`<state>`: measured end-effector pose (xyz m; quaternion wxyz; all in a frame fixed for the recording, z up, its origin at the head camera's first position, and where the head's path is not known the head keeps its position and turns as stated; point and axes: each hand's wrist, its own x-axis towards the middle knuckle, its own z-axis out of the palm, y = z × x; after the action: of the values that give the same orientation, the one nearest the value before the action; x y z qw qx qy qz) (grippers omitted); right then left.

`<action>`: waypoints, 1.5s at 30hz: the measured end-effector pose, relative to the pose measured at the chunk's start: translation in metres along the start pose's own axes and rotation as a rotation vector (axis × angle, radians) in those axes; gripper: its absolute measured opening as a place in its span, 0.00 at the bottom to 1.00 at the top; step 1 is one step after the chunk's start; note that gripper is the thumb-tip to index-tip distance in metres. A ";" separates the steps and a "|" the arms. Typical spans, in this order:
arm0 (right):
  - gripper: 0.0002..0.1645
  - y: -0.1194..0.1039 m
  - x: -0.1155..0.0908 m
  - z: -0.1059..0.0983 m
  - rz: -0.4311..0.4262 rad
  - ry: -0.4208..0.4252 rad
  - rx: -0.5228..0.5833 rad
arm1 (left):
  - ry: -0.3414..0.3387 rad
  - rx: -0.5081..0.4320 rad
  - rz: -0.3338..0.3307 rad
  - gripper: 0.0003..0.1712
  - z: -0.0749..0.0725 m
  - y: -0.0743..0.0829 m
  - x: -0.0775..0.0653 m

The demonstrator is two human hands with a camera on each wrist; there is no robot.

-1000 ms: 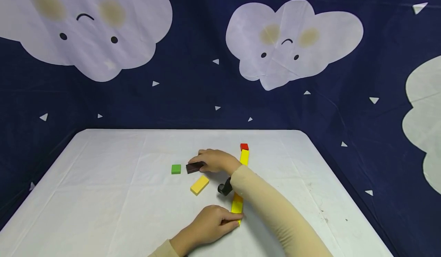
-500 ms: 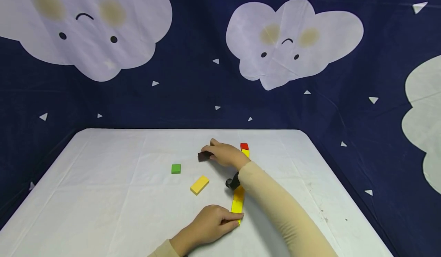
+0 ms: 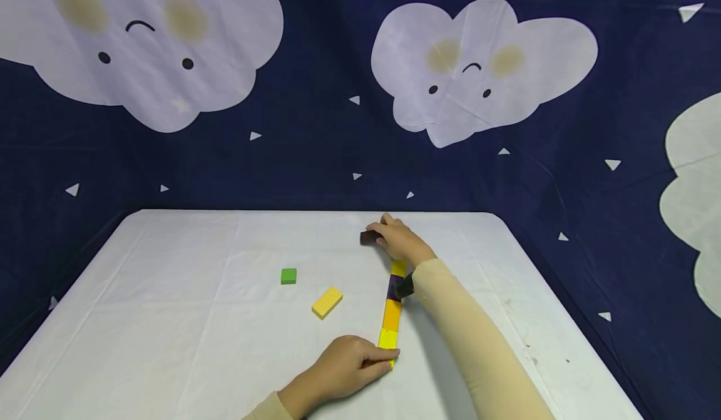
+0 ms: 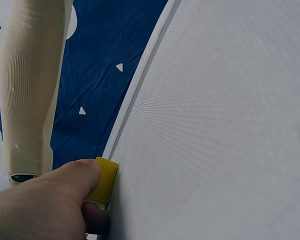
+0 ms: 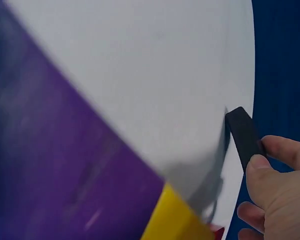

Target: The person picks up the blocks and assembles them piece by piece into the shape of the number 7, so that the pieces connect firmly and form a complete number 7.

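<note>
A straight row of blocks runs away from me: a near yellow block (image 3: 388,338), an orange block (image 3: 392,315), a purple block (image 3: 392,287) and a far yellow block (image 3: 398,267). My left hand (image 3: 346,367) pinches the row's near end, thumb and finger on the yellow. Beyond the far end, my right hand (image 3: 401,240) holds a dark brown block (image 3: 368,238) between thumb and fingers. In the right wrist view that block tilts above the white surface, over its shadow. A bit of a red block (image 5: 218,232) shows there; in the head view the hand hides it.
To the left of the row lie a loose yellow block (image 3: 327,302) and a small green block (image 3: 288,276). The white table (image 3: 169,320) ends at a dark blue cloud-patterned cloth (image 3: 315,157). A black wrist camera (image 3: 405,285) hangs close over the purple block.
My right hand has lifted the dark brown block from beside the green one and carried it right and away, to the row's far end. The left hand stays put.
</note>
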<state>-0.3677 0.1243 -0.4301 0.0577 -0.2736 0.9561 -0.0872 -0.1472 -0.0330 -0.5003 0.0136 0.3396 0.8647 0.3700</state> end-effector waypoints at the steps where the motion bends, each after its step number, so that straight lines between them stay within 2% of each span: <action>1: 0.24 0.002 0.000 0.000 0.008 -0.002 -0.005 | 0.001 0.001 0.000 0.15 0.000 0.000 0.000; 8: 0.23 0.013 0.000 0.002 0.008 0.017 -0.064 | 0.018 0.008 0.017 0.15 -0.001 0.001 -0.001; 15: 0.22 0.023 0.000 0.005 0.005 0.035 -0.102 | 0.011 -0.011 0.005 0.15 -0.001 0.002 -0.001; 23: 0.22 0.026 -0.005 0.004 0.000 0.035 -0.073 | 0.008 -0.008 -0.001 0.15 -0.001 0.002 0.000; 30: 0.23 0.030 -0.002 0.008 0.032 0.029 -0.054 | 0.004 0.010 0.012 0.15 -0.001 0.000 -0.001; 45: 0.21 0.028 -0.004 0.007 0.085 0.004 0.071 | 0.012 0.013 0.023 0.15 -0.001 0.000 -0.001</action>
<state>-0.3781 0.1490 -0.4426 0.0694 -0.2305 0.9633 -0.1190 -0.1468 -0.0342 -0.4997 0.0020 0.3476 0.8632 0.3663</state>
